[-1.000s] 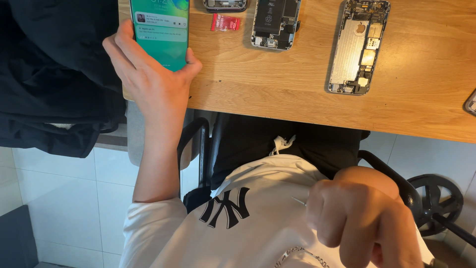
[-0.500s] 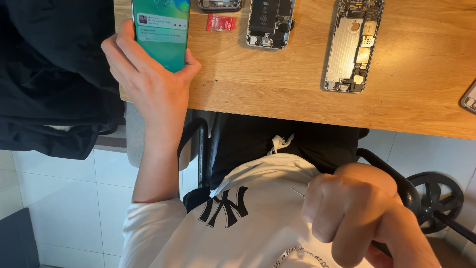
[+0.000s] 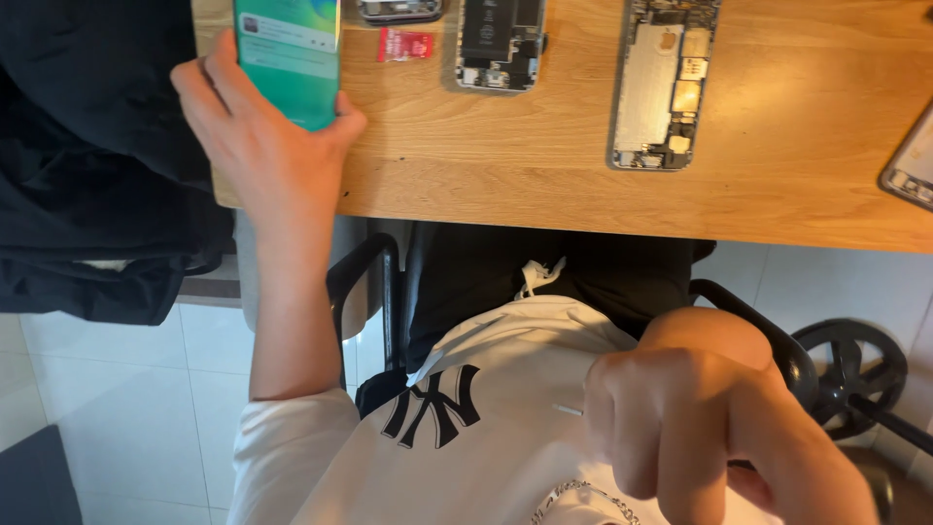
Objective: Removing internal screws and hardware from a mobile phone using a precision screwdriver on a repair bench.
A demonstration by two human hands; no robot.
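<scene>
My left hand (image 3: pixel 262 146) grips a phone with a lit green screen (image 3: pixel 290 58) and holds it over the left end of the wooden table (image 3: pixel 544 194). The phone's top runs out of the frame. My right hand (image 3: pixel 700 428) is curled into a fist low in front of my white shirt (image 3: pixel 466 428), well below the table edge. A thin pale tip (image 3: pixel 567 409) sticks out of the fist on its left side; the rest of that item is hidden inside the fingers.
On the table lie an opened phone body with bare boards (image 3: pixel 666 83), another opened phone with a black battery (image 3: pixel 501 44), a small red card (image 3: pixel 405 44) and part of a further device (image 3: pixel 909 160) at the right edge. Dark clothing (image 3: pixel 87 165) hangs at left; chair armrests (image 3: pixel 364 282) and a castor wheel (image 3: pixel 855 374) sit below.
My left hand with the green phone has drifted slightly up and left in view. My right fist stays low by my chest, barely shifted.
</scene>
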